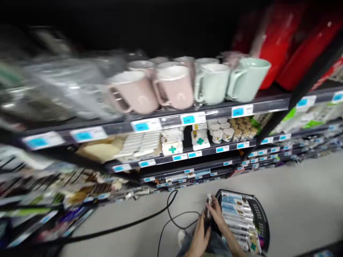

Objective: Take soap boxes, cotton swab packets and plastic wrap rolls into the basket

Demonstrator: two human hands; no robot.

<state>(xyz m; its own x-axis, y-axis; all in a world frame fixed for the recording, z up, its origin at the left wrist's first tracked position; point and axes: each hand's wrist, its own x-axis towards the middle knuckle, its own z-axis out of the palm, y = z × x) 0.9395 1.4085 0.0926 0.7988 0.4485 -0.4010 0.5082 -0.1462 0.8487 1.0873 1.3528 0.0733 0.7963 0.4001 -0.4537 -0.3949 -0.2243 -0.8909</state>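
Observation:
Low in the head view, my left hand (198, 238) is against the near part of a dark handheld device (208, 218), its fingers curled along the side. My right hand (215, 211) closes on the far end of the same device, where a small white piece (209, 198) sticks out. The fingers cover much of the device, so its exact kind is unclear. Just right of my hands, a black basket (263, 217) on the floor holds rows of white and blue packages (235, 210).
Shelving rises ahead, with pink mugs (175, 87) and green mugs (248, 80) on an upper shelf (214, 110). Small white packs (172, 147) sit below. Black cables (142, 218) run across the grey floor (294, 200) on the left. Plastic-wrapped goods (69, 89) are blurred.

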